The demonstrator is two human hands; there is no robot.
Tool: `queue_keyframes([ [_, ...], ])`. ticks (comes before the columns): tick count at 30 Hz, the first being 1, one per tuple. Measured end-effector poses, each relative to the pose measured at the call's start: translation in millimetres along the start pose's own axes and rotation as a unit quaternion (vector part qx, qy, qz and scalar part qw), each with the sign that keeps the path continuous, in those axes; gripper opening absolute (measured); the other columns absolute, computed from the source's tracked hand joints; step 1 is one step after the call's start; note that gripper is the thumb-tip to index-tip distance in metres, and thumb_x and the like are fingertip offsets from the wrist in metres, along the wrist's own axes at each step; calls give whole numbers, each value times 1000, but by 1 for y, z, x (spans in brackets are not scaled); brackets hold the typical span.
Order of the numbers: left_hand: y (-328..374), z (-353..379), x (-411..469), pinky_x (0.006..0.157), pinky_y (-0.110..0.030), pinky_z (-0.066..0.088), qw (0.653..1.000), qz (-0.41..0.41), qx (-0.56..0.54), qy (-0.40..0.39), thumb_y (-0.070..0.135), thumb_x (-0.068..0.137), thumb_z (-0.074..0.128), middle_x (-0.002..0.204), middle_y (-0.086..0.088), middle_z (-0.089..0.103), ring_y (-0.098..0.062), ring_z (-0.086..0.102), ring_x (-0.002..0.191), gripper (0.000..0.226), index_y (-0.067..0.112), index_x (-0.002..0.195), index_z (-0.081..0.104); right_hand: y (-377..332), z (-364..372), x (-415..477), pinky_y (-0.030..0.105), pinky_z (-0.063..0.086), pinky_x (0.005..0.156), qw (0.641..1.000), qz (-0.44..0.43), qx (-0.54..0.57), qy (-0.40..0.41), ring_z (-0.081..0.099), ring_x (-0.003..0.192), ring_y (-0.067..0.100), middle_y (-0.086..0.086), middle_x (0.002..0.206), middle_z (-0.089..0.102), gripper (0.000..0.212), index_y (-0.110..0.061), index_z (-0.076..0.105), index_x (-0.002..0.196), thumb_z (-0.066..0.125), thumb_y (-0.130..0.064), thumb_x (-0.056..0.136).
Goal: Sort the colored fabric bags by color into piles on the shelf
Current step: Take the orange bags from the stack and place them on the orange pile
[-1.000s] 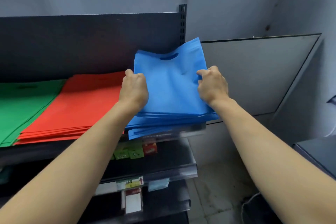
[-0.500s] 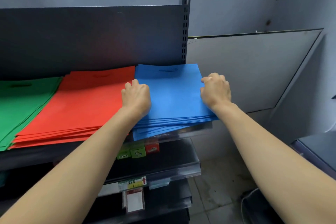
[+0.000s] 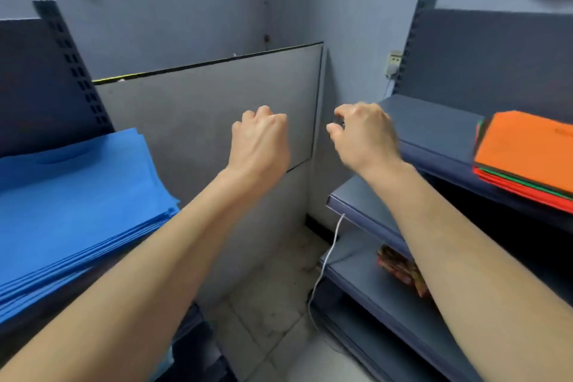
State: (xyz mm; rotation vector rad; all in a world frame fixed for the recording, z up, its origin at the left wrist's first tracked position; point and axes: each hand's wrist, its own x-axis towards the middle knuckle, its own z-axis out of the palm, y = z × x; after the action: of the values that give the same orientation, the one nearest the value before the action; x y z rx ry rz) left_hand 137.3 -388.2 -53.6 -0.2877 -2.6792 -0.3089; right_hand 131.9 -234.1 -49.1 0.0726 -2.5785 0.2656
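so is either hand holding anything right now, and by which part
Nothing is held: left hand and right hand are curled in mid-air, touching no bag.

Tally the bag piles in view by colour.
Blue pile: 1
Mixed pile, orange on top with green and red edges below: 1
Total: 2 piles
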Motion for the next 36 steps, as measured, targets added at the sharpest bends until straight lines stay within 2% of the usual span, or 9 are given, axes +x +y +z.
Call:
queue_keyframes([
  [4,112,32,29,85,-38,37,994,98,-44,-11,6,85,48,117,-13,53,-35,48,107,33,8,117,58,117,-33,-15,39,41,90,993,113,-41,14,51,111,36,18,116,62,31,-5,63,114,51,-25,94],
  [7,193,54,45,91,-40,40,984,154,-83,-17,6,87,48,120,-13,54,-34,49,110,32,6,118,58,193,-59,-30,38,42,85,982,174,-70,36,54,106,36,16,109,64,28,-5,64,107,54,-26,92],
  [10,261,73,58,95,-41,41,974,189,-125,-27,5,87,48,121,-14,54,-34,50,111,32,5,117,58,256,-84,-49,38,43,87,968,225,-104,41,55,108,36,17,112,64,31,-4,63,111,54,-28,93],
  [14,319,99,69,89,-40,44,962,217,-148,-69,6,87,49,117,-15,55,-35,52,106,27,2,111,59,314,-103,-72,39,44,89,945,304,-117,32,53,113,36,17,120,61,35,-5,60,118,54,-30,94],
  [17,339,121,79,80,-38,42,960,212,-138,-119,10,88,50,112,-16,55,-35,52,98,20,0,102,59,342,-105,-84,37,44,84,926,361,-109,5,54,111,36,17,119,61,38,-6,59,117,54,-35,94],
  [20,346,142,88,91,-40,42,958,196,-132,-164,22,92,52,122,-17,51,-36,51,109,32,1,116,57,359,-101,-94,40,44,88,909,402,-100,-41,52,115,37,17,122,59,46,-4,57,120,53,-40,94],
  [30,351,173,107,91,-40,41,954,179,-159,-179,26,91,54,121,-16,52,-35,50,109,35,1,115,57,378,-85,-97,42,43,91,892,438,-93,-63,47,119,34,15,127,55,47,-6,53,126,49,-42,96],
  [34,356,181,113,79,-37,35,952,176,-133,-212,32,90,53,112,-18,57,-37,46,107,32,1,97,57,385,-76,-95,42,40,95,876,461,-113,-78,42,122,34,15,130,53,55,-6,51,129,48,-49,93],
  [36,359,183,115,83,-38,34,950,164,-124,-234,38,91,53,113,-16,57,-36,42,111,33,5,95,55,386,-73,-94,42,40,95,871,467,-125,-84,41,122,33,16,130,51,58,-7,50,131,49,-51,92],
])
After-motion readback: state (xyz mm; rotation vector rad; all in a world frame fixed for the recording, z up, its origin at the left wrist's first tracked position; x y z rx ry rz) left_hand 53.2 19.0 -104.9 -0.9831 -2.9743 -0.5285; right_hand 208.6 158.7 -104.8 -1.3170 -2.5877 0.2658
